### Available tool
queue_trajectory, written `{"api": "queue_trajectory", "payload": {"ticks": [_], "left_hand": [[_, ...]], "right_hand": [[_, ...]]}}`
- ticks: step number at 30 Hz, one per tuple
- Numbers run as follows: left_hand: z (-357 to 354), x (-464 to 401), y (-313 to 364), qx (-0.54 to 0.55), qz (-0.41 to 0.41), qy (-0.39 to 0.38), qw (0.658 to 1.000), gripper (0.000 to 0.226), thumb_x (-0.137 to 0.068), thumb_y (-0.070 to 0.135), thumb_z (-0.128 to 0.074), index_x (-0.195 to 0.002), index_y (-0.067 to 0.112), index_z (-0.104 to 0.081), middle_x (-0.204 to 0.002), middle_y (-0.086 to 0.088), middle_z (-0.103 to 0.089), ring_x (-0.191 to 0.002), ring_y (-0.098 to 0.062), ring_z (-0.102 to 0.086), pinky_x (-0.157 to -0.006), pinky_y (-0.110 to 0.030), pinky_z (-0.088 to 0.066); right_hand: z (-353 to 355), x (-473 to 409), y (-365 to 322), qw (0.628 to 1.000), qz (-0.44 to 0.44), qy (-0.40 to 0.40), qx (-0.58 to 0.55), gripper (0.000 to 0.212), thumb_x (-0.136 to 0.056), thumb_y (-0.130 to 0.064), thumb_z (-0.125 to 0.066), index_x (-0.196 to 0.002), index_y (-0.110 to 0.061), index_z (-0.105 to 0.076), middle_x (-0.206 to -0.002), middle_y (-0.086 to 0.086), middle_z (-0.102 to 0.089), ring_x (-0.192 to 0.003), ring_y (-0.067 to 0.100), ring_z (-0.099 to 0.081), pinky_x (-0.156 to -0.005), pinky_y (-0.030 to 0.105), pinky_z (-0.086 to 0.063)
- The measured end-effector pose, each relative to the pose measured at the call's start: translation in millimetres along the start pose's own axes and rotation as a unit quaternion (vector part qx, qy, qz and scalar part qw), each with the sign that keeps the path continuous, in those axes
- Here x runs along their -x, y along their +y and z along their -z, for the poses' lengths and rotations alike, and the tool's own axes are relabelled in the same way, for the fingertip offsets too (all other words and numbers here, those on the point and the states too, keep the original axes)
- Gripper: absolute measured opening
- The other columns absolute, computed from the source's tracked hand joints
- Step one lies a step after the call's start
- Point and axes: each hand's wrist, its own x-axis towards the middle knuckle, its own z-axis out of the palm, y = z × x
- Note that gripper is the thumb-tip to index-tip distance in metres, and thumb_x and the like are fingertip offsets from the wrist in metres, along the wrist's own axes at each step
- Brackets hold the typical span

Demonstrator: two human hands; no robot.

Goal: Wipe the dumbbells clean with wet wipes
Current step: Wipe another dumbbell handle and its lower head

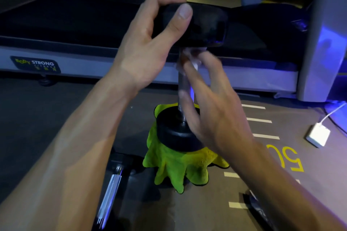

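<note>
Nearest the camera, two bare forearms are reaching forward over a dark gym floor (pixel 56 118) painted with white dashes and yellow numerals, and a yellow-green cloth (pixel 180 167) is lying draped over something low between them. Standing on that cloth is the dumbbell (pixel 189 80), set on end so its long axis is running straight up: the lower black head is resting on the cloth, the metal handle is rising from it, and the upper head is sitting at the top. Just to the right of the handle, the right hand (pixel 212 107) is blurring with motion, its fingers curling around the upper part of the bar with a pale wet wipe (pixel 191 58) bunched between them and the metal; the grip looks closed on the wipe, though the blur is hiding how tightly. Above it, the left hand (pixel 148 47) is clamping the top head, thumb across the near face and fingers over the crown, steadying the weight upright. Because the bar is vertical, the wiping stroke will probably be running up and down or twisting around it, with the right hand the one placed to do it. Beyond, a treadmill deck (pixel 75 24) is stretching across the view, and a white power adapter (pixel 318 134) is lying off to the right.
</note>
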Motion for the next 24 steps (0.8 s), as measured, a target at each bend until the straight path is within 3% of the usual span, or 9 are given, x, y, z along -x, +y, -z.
{"api": "queue_trajectory", "payload": {"ticks": [3, 6, 12, 15, 18, 22, 24], "left_hand": [[2.6, -1.9, -1.7, 0.018, 0.013, -0.007, 1.000, 0.022, -0.107, 0.041, -0.055, -0.124, 0.029, -0.058, -0.097, 0.027, -0.060, -0.093, 0.007, -0.057, -0.086, -0.017, -0.044], [7.4, -2.3, -3.9, 0.021, 0.022, -0.003, 1.000, 0.020, -0.107, 0.041, -0.055, -0.123, 0.029, -0.058, -0.089, 0.032, -0.058, -0.088, 0.010, -0.053, -0.082, -0.015, -0.042], [11.1, 1.1, -4.6, 0.037, 0.024, 0.005, 0.999, 0.028, -0.098, 0.049, -0.064, -0.120, 0.033, -0.057, -0.104, 0.022, -0.060, -0.099, 0.002, -0.058, -0.086, -0.023, -0.048], [14.7, 1.7, -7.2, 0.034, 0.018, 0.014, 0.999, 0.033, -0.095, 0.050, -0.068, -0.119, 0.031, -0.057, -0.113, 0.011, -0.062, -0.106, -0.003, -0.060, -0.097, -0.032, -0.052], [14.2, 4.6, -5.4, 0.037, 0.011, 0.016, 0.999, 0.033, -0.095, 0.048, -0.068, -0.120, 0.030, -0.057, -0.114, 0.010, -0.063, -0.106, -0.003, -0.061, -0.098, -0.029, -0.051], [9.9, 6.3, 0.1, 0.029, 0.006, 0.002, 1.000, 0.031, -0.099, 0.043, -0.068, -0.123, 0.027, -0.056, -0.110, 0.016, -0.062, -0.105, 0.002, -0.060, -0.095, -0.023, -0.049], [10.5, 5.7, -0.9, 0.027, 0.003, 0.009, 1.000, 0.032, -0.097, 0.045, -0.068, -0.121, 0.028, -0.056, -0.113, 0.013, -0.063, -0.107, -0.001, -0.061, -0.098, -0.027, -0.051]], "right_hand": [[-9.0, -2.8, -1.8, 0.999, -0.025, -0.004, -0.028, 0.048, -0.100, -0.014, -0.057, -0.146, -0.001, -0.051, -0.148, 0.020, -0.043, -0.136, 0.033, -0.049, -0.112, 0.040, -0.045], [-9.7, 14.0, -1.8, 0.998, -0.029, -0.016, -0.048, 0.043, -0.100, -0.015, -0.056, -0.141, -0.004, -0.057, -0.139, 0.016, -0.050, -0.120, 0.030, -0.057, -0.102, 0.041, -0.050], [-9.7, -10.6, 0.6, 0.996, -0.025, 0.002, -0.087, 0.044, -0.102, -0.011, -0.053, -0.146, -0.005, -0.053, -0.145, 0.015, -0.043, -0.128, 0.027, -0.053, -0.102, 0.038, -0.050], [-10.8, 16.0, 0.8, 0.995, -0.012, -0.037, -0.091, 0.040, -0.100, -0.011, -0.050, -0.138, -0.009, -0.060, -0.131, 0.009, -0.051, -0.114, 0.025, -0.055, -0.095, 0.037, -0.050], [-2.8, 20.5, 3.4, 0.992, 0.014, -0.078, -0.097, 0.037, -0.100, -0.012, -0.050, -0.133, -0.011, -0.066, -0.122, 0.007, -0.054, -0.108, 0.021, -0.054, -0.093, 0.035, -0.048], [6.0, -1.6, 9.6, 0.993, -0.004, -0.051, -0.104, 0.042, -0.103, -0.011, -0.046, -0.143, -0.009, -0.057, -0.129, 0.010, -0.046, -0.117, 0.017, -0.050, -0.099, 0.030, -0.045], [6.6, 16.1, 8.6, 0.989, 0.001, -0.096, -0.109, 0.040, -0.105, -0.017, -0.044, -0.140, -0.010, -0.061, -0.126, 0.007, -0.048, -0.111, 0.016, -0.051, -0.095, 0.028, -0.046]]}}
